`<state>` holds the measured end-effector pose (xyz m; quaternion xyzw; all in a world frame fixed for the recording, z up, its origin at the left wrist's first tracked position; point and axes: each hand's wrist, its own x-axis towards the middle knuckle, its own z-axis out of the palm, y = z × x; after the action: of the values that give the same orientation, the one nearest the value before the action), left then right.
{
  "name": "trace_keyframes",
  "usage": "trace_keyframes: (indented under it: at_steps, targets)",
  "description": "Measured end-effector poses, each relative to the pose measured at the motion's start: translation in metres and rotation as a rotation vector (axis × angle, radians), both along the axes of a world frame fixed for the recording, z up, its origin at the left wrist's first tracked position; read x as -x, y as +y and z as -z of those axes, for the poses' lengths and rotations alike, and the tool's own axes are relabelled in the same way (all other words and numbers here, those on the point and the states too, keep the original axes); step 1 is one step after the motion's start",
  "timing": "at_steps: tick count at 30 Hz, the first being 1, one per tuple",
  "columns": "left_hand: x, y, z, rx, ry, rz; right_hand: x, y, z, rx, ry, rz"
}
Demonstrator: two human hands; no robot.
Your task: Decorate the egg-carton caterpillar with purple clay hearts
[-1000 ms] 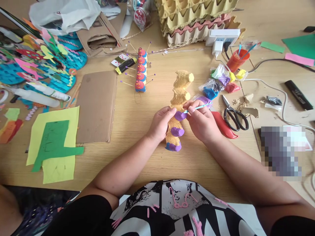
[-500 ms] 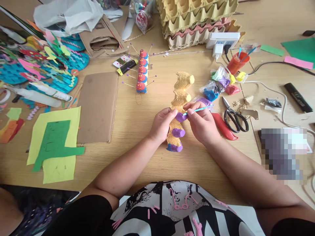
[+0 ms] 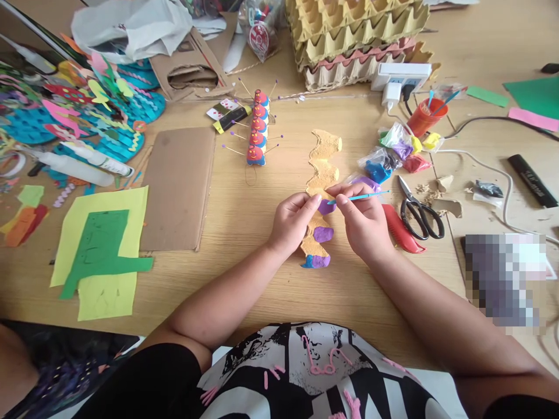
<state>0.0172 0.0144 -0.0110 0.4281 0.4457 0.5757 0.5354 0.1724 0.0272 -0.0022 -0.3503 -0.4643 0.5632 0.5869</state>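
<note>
A cut strip of yellow egg carton point(image 3: 324, 172) is held upright on its edge or side above the wood table; I cannot tell if it touches. Three of its cups carry purple clay point(image 3: 324, 234), and the nearest one also has a blue patch point(image 3: 308, 261). My left hand point(image 3: 295, 223) pinches the strip near its middle, thumb on top. Between the thumb and fingers of my right hand point(image 3: 360, 218) is a thin light-blue modelling tool point(image 3: 362, 196). Its tip rests at the purple clay on the middle cup, beside my left thumb.
Scissors point(image 3: 418, 210), a red tool point(image 3: 400, 230) and bagged clay point(image 3: 378, 170) lie at the right. A red-blue caterpillar figure point(image 3: 258, 129) stands behind left, near flat cardboard point(image 3: 177, 189). Egg trays point(image 3: 358, 41) and a power strip point(image 3: 400, 75) are at the back.
The whole view has shifted slightly, so most things appear a little further right. The carton strip has tilted a little in my hands. Both grips stay the same.
</note>
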Motion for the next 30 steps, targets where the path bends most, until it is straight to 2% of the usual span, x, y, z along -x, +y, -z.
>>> trace_keyframes:
  at_steps: [6,14,30]
  targets:
    - [-0.001,-0.002,-0.001,0.030,0.056,-0.013,0.001,0.001,-0.002,0.000,-0.079,0.070]
    - [-0.001,-0.005,-0.006,-0.019,0.140,-0.015,0.001,-0.001,-0.004,0.012,-0.094,0.070]
    - [-0.003,-0.008,-0.013,-0.047,0.150,0.000,-0.002,0.000,-0.006,0.031,-0.089,0.056]
